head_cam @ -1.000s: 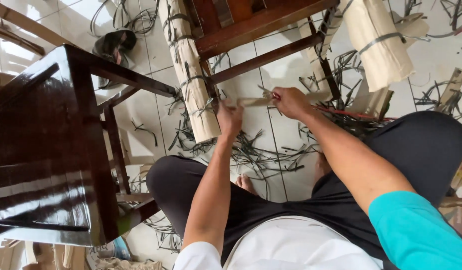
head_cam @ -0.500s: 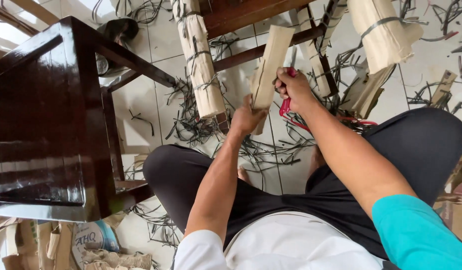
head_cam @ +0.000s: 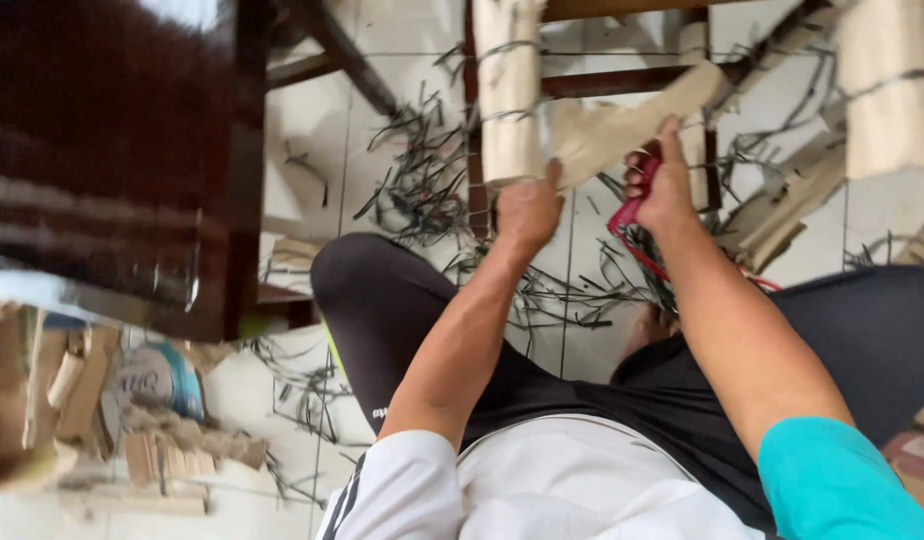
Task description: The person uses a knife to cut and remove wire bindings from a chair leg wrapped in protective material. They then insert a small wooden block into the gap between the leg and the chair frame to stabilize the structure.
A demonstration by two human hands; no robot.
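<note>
White tiled floor (head_cam: pixel 312 140) strewn with dark strips (head_cam: pixel 422 185), apparently plastic.

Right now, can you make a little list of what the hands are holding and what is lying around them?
left hand: grips the lower end of a cardboard strip
right hand: on the same strip, holding a red-handled tool that looks like scissors
cardboard strip: pale brown, tilted up to the right
wrapped chair leg: just behind the left hand, bound with dark straps
floor: pale tiles, littered with dark strap cuttings
dark wooden table: at the left
cardboard scraps: lower left
</note>
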